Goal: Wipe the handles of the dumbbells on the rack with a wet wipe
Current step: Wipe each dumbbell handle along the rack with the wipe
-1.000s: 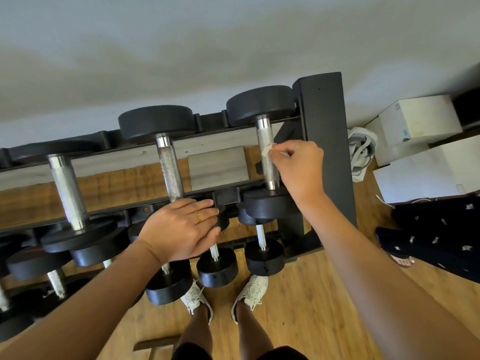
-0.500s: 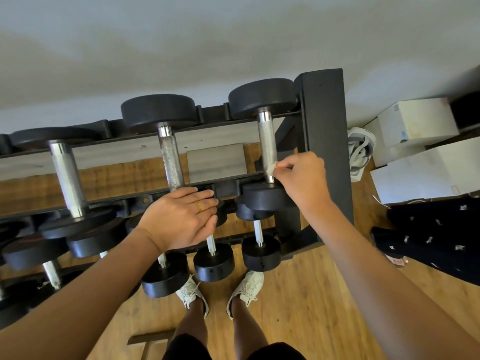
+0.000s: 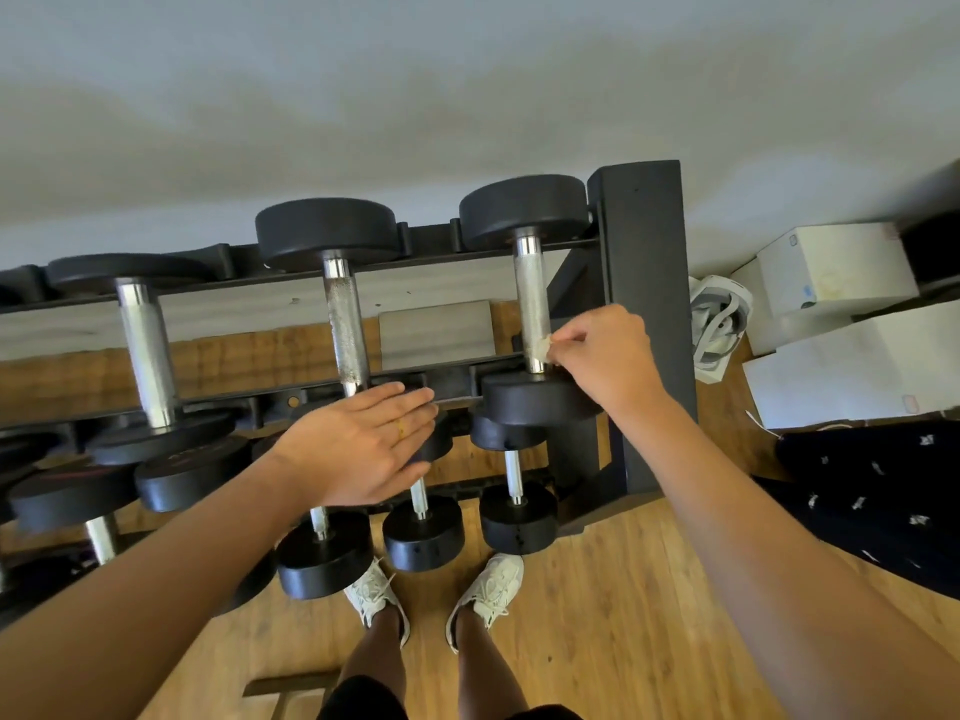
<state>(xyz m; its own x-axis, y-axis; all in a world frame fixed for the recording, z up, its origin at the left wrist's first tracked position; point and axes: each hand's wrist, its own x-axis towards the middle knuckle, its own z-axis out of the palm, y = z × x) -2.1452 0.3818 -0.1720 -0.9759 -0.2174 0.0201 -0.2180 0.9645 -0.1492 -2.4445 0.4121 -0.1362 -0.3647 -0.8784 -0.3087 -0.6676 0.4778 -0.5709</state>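
One handle (image 3: 531,298) is being wiped; right hand (image 3: 605,356) is pinching the wet wipe (image 3: 543,348) against it; left hand (image 3: 358,444) is hovering flat, empty; neighbouring handle (image 3: 345,330) probably next.

- The right hand (image 3: 605,356) has its fingers curled, thumb and forefinger pinching a wipe (image 3: 543,349) against the near end of the rightmost handle (image 3: 531,304). Its forearm is extended.
- The left hand (image 3: 363,444) lies flat, left of that handle and nearer, with its fingers straight, together and pointing toward it.
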